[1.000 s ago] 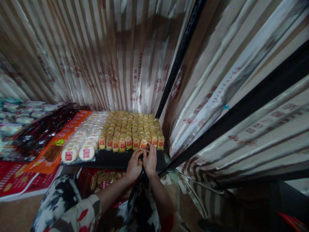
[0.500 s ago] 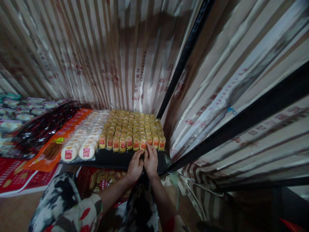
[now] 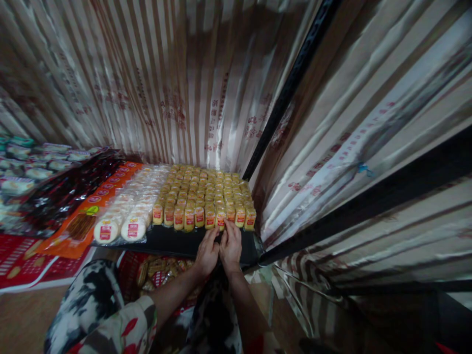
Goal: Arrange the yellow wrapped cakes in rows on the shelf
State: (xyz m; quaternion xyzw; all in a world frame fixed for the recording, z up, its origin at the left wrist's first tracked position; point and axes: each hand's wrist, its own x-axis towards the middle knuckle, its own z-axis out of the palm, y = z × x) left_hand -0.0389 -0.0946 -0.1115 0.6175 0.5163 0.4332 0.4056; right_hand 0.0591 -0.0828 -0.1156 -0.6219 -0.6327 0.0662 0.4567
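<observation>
Several rows of small wrapped yellow snack packs [image 3: 199,215] with red labels stand upright on a black shelf [image 3: 165,240]. My left hand [image 3: 207,253] and my right hand [image 3: 231,246] are close together at the front row, right of its middle. Between their fingertips is one wrapped snack pack [image 3: 220,220], its lower edge partly covered by the fingers. The right fingers reach a little higher, against its right side. Both hands have bent fingers closed towards this pack.
Left of the yellow packs lie clear-wrapped round white crackers [image 3: 133,229], an orange bag [image 3: 79,227], dark shiny packs [image 3: 73,184] and white-and-green packs [image 3: 37,172]. Below the shelf is a red box [image 3: 129,268] with wrapped snacks. Black posts [image 3: 280,113] and striped curtain [image 3: 199,98] stand behind and right.
The view has shifted slightly, so the shelf and packs appear a little further right. Both hands stay at the same pack in the front row, with hardly any movement.
</observation>
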